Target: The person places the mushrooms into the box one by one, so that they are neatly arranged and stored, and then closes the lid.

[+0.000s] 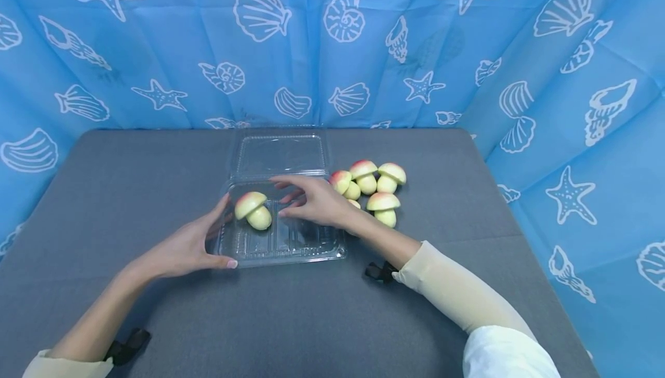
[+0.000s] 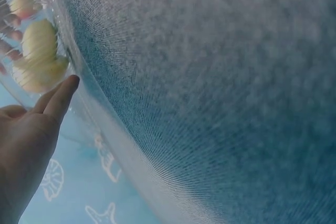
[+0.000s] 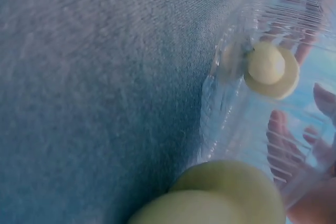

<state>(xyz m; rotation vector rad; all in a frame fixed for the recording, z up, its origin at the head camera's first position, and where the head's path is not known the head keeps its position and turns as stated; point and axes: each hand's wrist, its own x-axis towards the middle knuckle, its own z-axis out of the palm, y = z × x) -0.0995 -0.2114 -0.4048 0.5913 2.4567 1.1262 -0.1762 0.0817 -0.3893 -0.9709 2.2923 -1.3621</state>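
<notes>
A hinged clear plastic container (image 1: 291, 251) lies with its lid (image 1: 283, 153) laid back behind it. One toy mushroom (image 1: 253, 210), pale yellow with a red-tinged cap, lies tilted in its left part. My left hand (image 1: 189, 248) spans the container's left end, thumb at the near corner and fingers along the side. In the left wrist view its straight fingers (image 2: 60, 95) reach up to the clear wall. Over the right half of the container is my right hand (image 1: 319, 200), fingers loosely bent and spread, with nothing between them. Through the clear plastic the right wrist view shows the mushroom (image 3: 266, 64).
Several more toy mushrooms (image 1: 384, 202) stand or lie grouped just right of the container, some partly hidden behind my right hand. A grey cloth (image 1: 441, 205) covers the table. Blue curtains (image 1: 312, 66) with shell prints hang behind and to the right.
</notes>
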